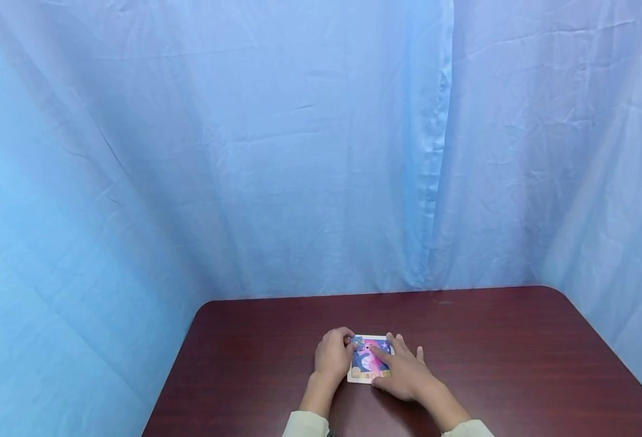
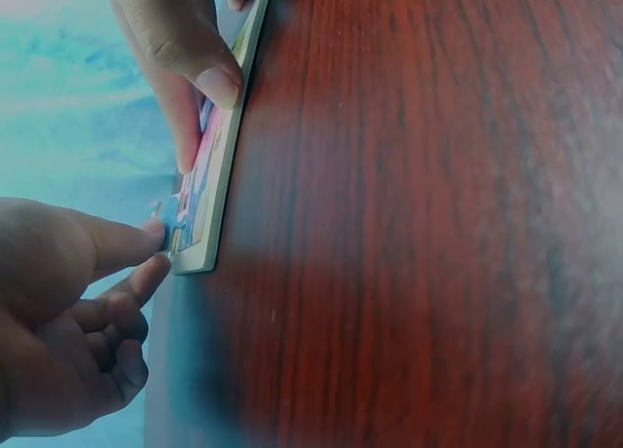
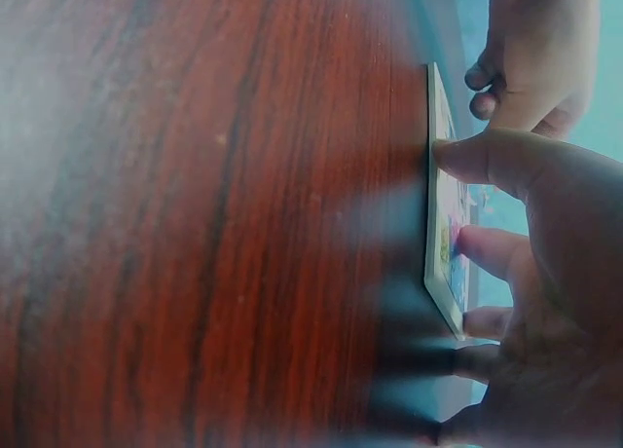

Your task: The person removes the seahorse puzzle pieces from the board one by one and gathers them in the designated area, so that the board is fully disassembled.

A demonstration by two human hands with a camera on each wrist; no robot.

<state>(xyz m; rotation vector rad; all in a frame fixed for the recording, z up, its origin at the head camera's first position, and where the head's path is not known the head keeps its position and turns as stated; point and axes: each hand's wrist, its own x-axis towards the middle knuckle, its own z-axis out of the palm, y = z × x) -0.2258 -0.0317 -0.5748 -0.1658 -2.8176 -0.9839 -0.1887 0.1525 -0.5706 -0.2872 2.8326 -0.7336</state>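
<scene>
A small square puzzle board (image 1: 360, 380) with a white frame lies flat on the table. Its picture shows a pink seahorse-like figure on blue, with a star. At its far left corner my left hand (image 1: 333, 354) pinches a small blue puzzle piece (image 2: 169, 220) between thumb and forefinger; the piece stands tilted above the frame. From the right, my right hand (image 1: 406, 371) presses on the board with fairly straight fingers. Its thumb (image 3: 465, 160) rests on the near edge and its forefinger on the picture; other fingers reach the right edge and the tabletop.
The dark red wood-grain table (image 1: 255, 364) has rounded far corners. Pale blue curtains (image 1: 310, 152) hang behind it and along both sides. Light sleeves (image 1: 306, 423) cover the forearms at the table's near side.
</scene>
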